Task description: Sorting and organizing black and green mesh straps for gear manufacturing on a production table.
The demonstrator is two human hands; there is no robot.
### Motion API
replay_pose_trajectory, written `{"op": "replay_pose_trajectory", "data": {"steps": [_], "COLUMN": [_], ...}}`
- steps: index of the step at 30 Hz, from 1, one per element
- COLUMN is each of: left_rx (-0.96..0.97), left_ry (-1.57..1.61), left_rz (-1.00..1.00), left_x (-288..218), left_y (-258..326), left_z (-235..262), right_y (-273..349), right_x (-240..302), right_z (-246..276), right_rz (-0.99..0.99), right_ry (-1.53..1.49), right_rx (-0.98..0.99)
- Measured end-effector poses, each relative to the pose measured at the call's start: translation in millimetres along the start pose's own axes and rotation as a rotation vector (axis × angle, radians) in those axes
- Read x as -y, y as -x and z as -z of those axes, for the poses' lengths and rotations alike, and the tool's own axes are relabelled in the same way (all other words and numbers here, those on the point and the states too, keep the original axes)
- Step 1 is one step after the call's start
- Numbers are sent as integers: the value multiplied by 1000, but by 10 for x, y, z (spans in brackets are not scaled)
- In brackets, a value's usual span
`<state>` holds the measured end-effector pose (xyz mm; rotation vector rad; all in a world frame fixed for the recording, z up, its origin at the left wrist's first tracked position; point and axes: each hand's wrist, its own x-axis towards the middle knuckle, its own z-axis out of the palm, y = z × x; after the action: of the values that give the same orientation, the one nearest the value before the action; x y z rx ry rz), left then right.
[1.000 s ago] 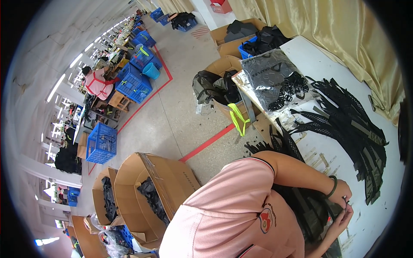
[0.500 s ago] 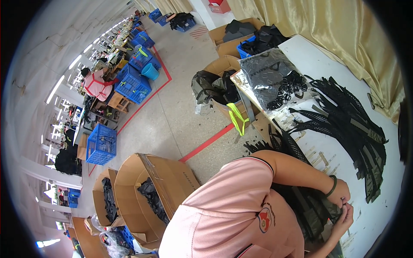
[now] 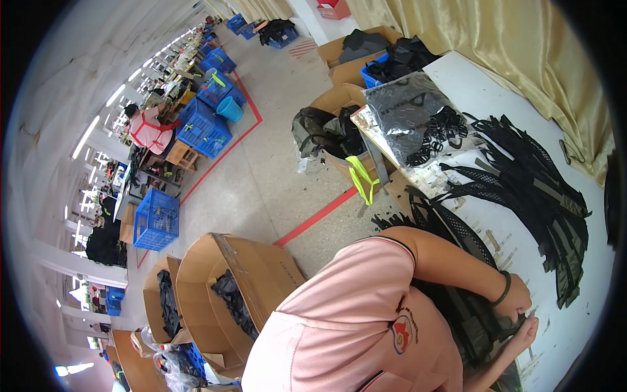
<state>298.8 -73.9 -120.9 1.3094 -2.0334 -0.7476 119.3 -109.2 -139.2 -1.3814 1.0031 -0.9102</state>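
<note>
At the table's near edge, my left hand [image 3: 514, 297], with a dark green band on its wrist, is closed with its fingers curled down on a dark olive-and-black fabric piece [image 3: 467, 320]. Just below it, my right hand [image 3: 524, 334] is also closed, pinching the edge of the same piece. A bit of the dark cloth shows between the two hands; the fingertips are partly hidden. The piece hangs beside my body, and black mesh strips [image 3: 464, 228] run from behind my left arm. Farther over the table lies a fanned stack of black mesh straps with olive ends [image 3: 548, 215].
The white table [image 3: 457, 72] carries a clear plastic bag [image 3: 405, 108] and black buckles [image 3: 437, 140]. Cardboard boxes [image 3: 261, 261] of dark cloth stand at left. A gold curtain [image 3: 509, 52] hangs behind the table. Blue crates [image 3: 157, 219] and a seated person [image 3: 149, 130] are farther off.
My hands have moved slightly apart. The left hand has turned more into a fist, and a bit of dark fabric now shows between them.
</note>
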Motion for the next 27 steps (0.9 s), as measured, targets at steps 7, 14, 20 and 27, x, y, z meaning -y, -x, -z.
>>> {"op": "replay_pose_trajectory", "data": {"steps": [7, 14, 20, 27], "left_rx": [-48, -225, -322, -45], "left_ry": [201, 369, 408, 380], "left_rz": [44, -98, -202, -243], "left_x": [86, 77, 79, -23], "left_y": [-124, -157, -165, -138], "left_z": [-4, 111, 157, 195], "right_y": [-39, 188, 266, 203], "right_x": [-148, -65, 18, -87], "right_z": [219, 10, -63, -61], "right_rz": [-95, -206, -164, 224], "right_ry": [-44, -505, -629, 185], "right_rx": [238, 484, 215, -22]}}
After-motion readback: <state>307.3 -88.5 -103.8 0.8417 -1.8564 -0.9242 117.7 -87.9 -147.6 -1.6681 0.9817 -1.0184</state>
